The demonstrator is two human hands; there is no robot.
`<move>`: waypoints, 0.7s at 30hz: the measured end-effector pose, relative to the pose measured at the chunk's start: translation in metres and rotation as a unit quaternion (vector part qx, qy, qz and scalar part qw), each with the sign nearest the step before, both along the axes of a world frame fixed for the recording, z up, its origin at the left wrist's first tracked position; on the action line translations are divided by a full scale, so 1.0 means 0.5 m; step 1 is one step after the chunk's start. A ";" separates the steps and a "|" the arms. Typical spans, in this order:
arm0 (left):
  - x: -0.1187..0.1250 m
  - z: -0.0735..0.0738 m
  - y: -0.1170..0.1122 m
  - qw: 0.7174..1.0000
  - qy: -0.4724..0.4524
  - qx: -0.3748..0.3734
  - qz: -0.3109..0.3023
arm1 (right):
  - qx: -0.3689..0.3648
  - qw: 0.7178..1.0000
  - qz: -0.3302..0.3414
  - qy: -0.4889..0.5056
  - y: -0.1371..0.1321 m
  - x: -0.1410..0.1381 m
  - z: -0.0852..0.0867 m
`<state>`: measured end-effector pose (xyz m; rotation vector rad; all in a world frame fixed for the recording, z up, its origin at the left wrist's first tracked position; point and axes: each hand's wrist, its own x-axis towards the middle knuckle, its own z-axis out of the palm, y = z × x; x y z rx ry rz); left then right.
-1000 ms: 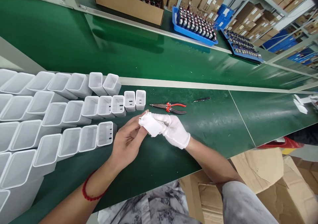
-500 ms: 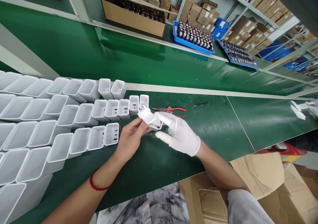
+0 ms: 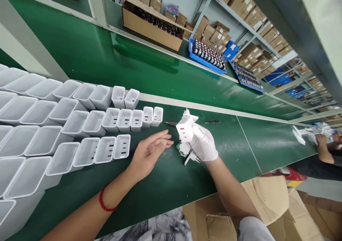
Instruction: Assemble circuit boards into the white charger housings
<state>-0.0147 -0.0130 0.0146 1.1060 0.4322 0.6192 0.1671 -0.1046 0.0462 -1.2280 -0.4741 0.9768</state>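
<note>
My gloved right hand (image 3: 204,143) grips a white charger housing (image 3: 185,130), its slotted end facing me. A white piece (image 3: 191,117) with a prong sits behind the housing's far end. Bare and empty, my left hand (image 3: 152,150) is stretched out just left of the housing, fingers loosely extended. Below my right hand are a green circuit board (image 3: 183,149) and a white plug piece (image 3: 192,157) with prongs. Pliers (image 3: 170,123) lie behind the housing, mostly hidden by it.
Rows of open white housings (image 3: 104,121) stand on the green bench (image 3: 157,191) to the left. A thin dark tool (image 3: 212,121) lies farther back. At far right are a co-worker's hand (image 3: 322,141) and white parts (image 3: 299,136). A blue tray (image 3: 207,61) sits on the shelf.
My left hand has let go of the housing and drawn back. The housing is now in my right hand, moved right and turned slot end toward me. The view has shifted slightly.
</note>
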 end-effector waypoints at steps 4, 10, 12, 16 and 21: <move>0.006 -0.012 -0.002 0.998 0.054 0.034 0.000 | -0.008 1.000 0.007 0.019 0.003 0.005 0.008; 0.010 -0.024 -0.007 0.978 0.099 0.184 0.025 | -0.024 1.000 0.007 -0.016 0.016 0.005 0.016; 0.012 -0.029 -0.011 0.958 0.109 0.264 0.040 | -0.012 0.997 -0.009 -0.075 0.026 0.018 0.012; 0.015 -0.040 -0.019 0.916 0.106 0.381 0.065 | -0.035 0.946 -0.072 -0.314 0.084 0.092 -0.003; 0.013 -0.048 -0.019 0.860 0.111 0.487 0.104 | -0.142 0.776 -0.127 -0.601 0.237 0.199 -0.007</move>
